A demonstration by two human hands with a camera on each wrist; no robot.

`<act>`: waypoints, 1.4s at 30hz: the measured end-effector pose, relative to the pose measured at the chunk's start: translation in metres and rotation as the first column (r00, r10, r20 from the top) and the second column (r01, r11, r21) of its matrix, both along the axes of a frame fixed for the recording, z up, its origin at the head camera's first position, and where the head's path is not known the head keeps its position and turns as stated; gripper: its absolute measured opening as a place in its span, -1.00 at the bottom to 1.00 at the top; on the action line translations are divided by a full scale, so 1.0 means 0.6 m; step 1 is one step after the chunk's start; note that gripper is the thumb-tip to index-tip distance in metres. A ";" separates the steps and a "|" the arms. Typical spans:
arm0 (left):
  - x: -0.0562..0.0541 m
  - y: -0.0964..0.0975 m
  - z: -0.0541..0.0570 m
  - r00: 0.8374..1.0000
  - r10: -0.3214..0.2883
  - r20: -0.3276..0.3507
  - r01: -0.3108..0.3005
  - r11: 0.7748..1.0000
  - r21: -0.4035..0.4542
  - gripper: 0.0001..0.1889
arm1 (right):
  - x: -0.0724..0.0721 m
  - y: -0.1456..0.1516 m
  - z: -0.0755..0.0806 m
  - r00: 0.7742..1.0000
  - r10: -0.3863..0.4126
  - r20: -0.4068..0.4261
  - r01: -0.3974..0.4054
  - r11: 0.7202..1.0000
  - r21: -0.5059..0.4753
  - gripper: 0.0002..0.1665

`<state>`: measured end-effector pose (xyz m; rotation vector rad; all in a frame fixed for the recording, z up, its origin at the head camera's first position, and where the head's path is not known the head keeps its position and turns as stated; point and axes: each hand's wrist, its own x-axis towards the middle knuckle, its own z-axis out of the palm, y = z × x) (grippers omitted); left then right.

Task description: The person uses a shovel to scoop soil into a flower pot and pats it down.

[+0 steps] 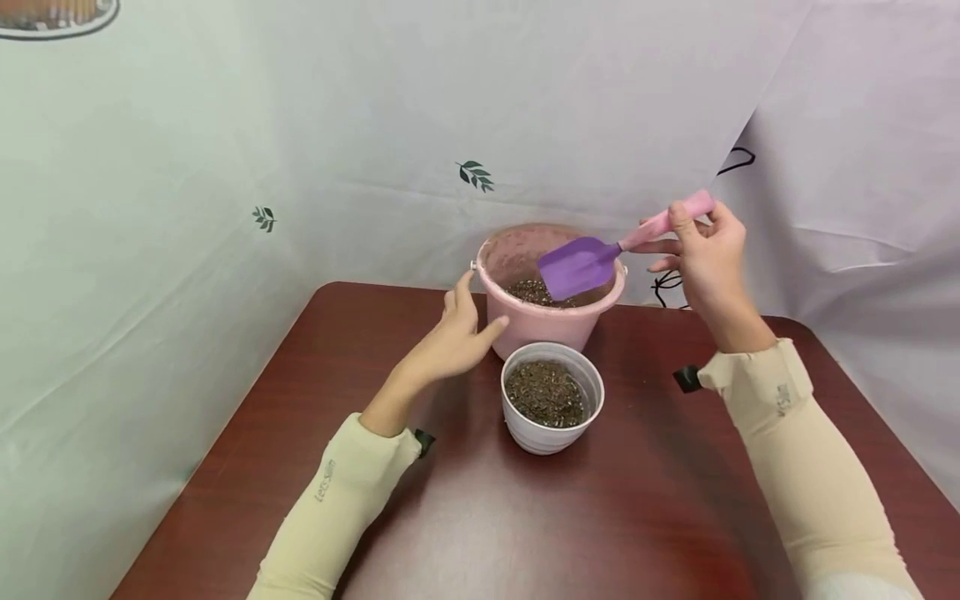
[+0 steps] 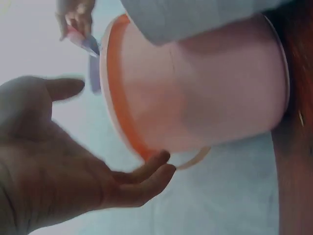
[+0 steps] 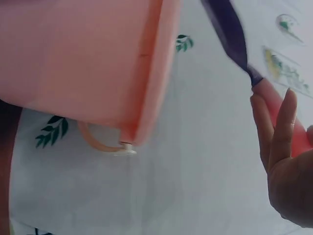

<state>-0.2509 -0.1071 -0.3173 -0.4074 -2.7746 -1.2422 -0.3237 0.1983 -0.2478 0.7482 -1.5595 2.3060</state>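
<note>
My right hand (image 1: 708,254) grips the pink handle of a small trowel (image 1: 577,267), its purple blade tilted over the mouth of a pink bucket (image 1: 540,329). Dark soil (image 1: 534,292) shows low inside the bucket, partly hidden by the blade. On the bucket's left side, my left hand (image 1: 453,333) is spread, fingertips close to the rim and thumb apart; it holds nothing. In front of the bucket stands a white pot (image 1: 547,440) with soil (image 1: 546,393) in it. The right wrist view shows the trowel (image 3: 230,36) raised beyond the bucket's rim (image 3: 159,73).
Everything stands on a dark red-brown table (image 1: 465,533). Pale cloth (image 1: 360,108) with leaf prints hangs behind and at the sides. A black cord (image 1: 666,287) shows behind the table's back edge. The bucket's curved handle (image 2: 195,157) hangs at its side.
</note>
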 end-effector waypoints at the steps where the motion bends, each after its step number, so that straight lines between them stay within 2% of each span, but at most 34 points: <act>1: -0.004 0.005 0.000 1.000 0.025 -0.013 -0.024 0.999 0.045 -0.09 | -0.008 -0.004 -0.002 1.000 -0.018 0.011 0.018 1.000 0.015 -0.69; 5: -0.021 0.025 -0.007 0.991 0.135 -0.024 -0.128 0.971 0.200 -0.18 | -0.034 -0.025 -0.012 0.996 -0.062 0.068 0.061 0.998 0.028 -0.72; 8: -0.033 0.043 -0.015 0.974 0.225 -0.009 -0.212 0.929 0.302 -0.20 | -0.050 -0.045 -0.020 0.993 -0.076 0.092 0.073 0.997 0.032 -0.77; 10: -0.039 0.052 -0.021 0.964 0.267 -0.003 -0.249 0.901 0.356 -0.21 | -0.060 -0.059 -0.026 0.992 -0.075 0.099 0.071 0.996 0.045 -0.79; 12: -0.042 0.059 -0.027 0.958 0.287 -0.009 -0.262 0.884 0.386 -0.24 | -0.067 -0.072 -0.033 0.990 -0.077 0.119 0.070 0.995 0.065 -0.84; 15: -0.047 0.064 -0.035 0.960 0.280 -0.027 -0.246 0.882 0.403 -0.29 | -0.078 -0.089 -0.041 0.984 -0.097 0.146 0.078 0.988 0.132 -0.90; 20: -0.049 0.064 -0.044 0.959 0.276 -0.060 -0.225 0.874 0.430 -0.35 | -0.092 -0.111 -0.050 0.983 -0.112 0.144 0.068 0.958 0.279 -0.93; 24: -0.050 0.064 -0.046 0.961 0.266 -0.081 -0.208 0.881 0.426 -0.37 | -0.096 -0.117 -0.054 0.984 -0.101 0.146 0.050 0.947 0.317 -0.90; 28: -0.051 0.064 -0.044 0.960 0.263 -0.100 -0.198 0.884 0.424 -0.37 | -0.098 -0.118 -0.054 0.985 -0.102 0.139 0.046 0.933 0.358 -0.79; 31: -0.052 0.062 -0.041 0.956 0.272 -0.109 -0.202 0.880 0.429 -0.38 | -0.100 -0.120 -0.055 0.988 -0.106 0.114 0.047 0.903 0.428 -0.73; 35: -0.053 0.060 -0.040 0.955 0.278 -0.105 -0.210 0.881 0.424 -0.40 | -0.100 -0.121 -0.058 0.988 -0.137 0.070 0.077 0.836 0.544 -0.78; 37: -0.053 0.061 -0.041 0.954 0.281 -0.108 -0.212 0.882 0.422 -0.40 | -0.100 -0.122 -0.059 0.987 -0.147 0.058 0.088 0.816 0.571 -0.76; 42: -0.053 0.061 -0.042 0.951 0.287 -0.118 -0.218 0.887 0.406 -0.39 | -0.099 -0.124 -0.059 0.984 -0.171 0.056 0.110 0.821 0.561 -0.74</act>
